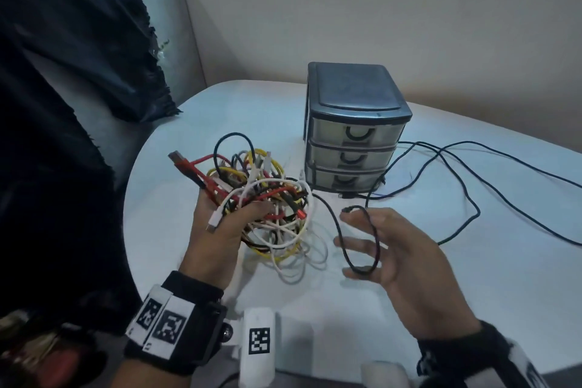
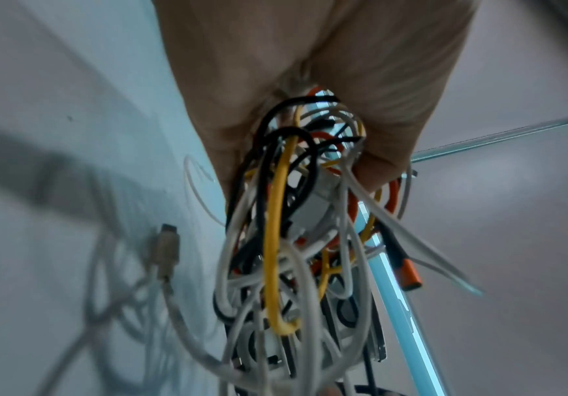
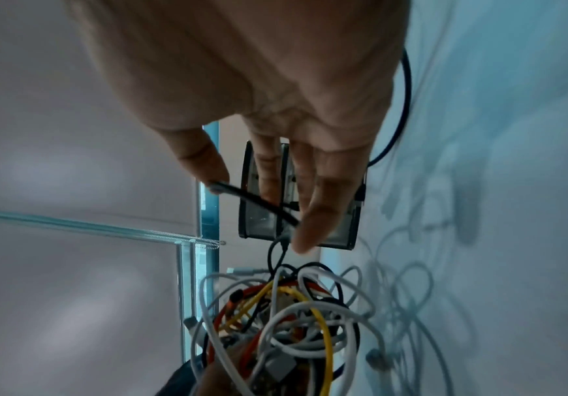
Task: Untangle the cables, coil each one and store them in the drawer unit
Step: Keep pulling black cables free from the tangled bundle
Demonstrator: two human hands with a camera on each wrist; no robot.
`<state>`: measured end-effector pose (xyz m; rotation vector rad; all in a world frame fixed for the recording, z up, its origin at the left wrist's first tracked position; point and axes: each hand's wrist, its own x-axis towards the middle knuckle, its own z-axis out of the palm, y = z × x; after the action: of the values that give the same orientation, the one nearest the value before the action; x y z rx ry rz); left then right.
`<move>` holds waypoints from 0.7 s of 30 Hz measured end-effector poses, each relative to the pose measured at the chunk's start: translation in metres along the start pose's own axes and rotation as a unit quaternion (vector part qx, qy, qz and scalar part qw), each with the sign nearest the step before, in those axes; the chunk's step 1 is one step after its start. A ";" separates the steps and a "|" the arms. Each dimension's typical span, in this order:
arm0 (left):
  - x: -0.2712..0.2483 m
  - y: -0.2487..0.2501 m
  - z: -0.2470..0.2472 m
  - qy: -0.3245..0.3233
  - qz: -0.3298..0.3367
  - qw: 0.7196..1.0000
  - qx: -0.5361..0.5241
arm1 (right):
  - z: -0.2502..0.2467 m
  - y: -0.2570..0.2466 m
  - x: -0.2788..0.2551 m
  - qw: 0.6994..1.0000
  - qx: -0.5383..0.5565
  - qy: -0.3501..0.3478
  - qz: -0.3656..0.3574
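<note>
My left hand (image 1: 233, 208) grips a tangle of red, yellow, white and black cables (image 1: 264, 195) and holds it above the table; its thumb presses into the bundle. The left wrist view shows the tangle (image 2: 292, 241) hanging from the fist, with an orange plug (image 2: 410, 273) sticking out. My right hand (image 1: 346, 242) is beside it with straight, spread fingers. A thin black cable (image 1: 374, 239) from the tangle is looped over those fingers (image 3: 313, 203). The dark three-drawer unit (image 1: 352, 135) stands just behind, all drawers shut.
A long black cable (image 1: 472, 186) trails over the white table (image 1: 441, 309) right of the drawer unit. White loops (image 1: 302, 264) hang from the tangle onto the table. Dark cloth (image 1: 63, 104) hangs over a grey seat at the left.
</note>
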<state>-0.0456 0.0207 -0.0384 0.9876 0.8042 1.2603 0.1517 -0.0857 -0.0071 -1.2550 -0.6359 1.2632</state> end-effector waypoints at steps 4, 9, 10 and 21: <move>-0.001 0.003 0.001 -0.050 0.020 0.998 0.029 | 0.008 0.003 -0.002 0.997 -0.068 -0.008 0.048; -0.006 0.005 0.000 -0.080 -0.015 0.994 0.075 | 0.006 0.010 0.002 0.972 -0.216 0.072 -0.062; -0.006 0.006 0.000 -0.083 -0.028 0.992 0.085 | 0.005 0.009 0.001 0.958 -0.252 0.080 -0.108; -0.006 0.001 0.009 -0.060 -0.196 0.973 0.103 | 0.000 0.012 0.001 0.875 -0.394 0.046 -0.276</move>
<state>-0.0389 0.0130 -0.0338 0.9998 0.9933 0.7826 0.1485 -0.0865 -0.0184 -1.6027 -1.4111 0.4437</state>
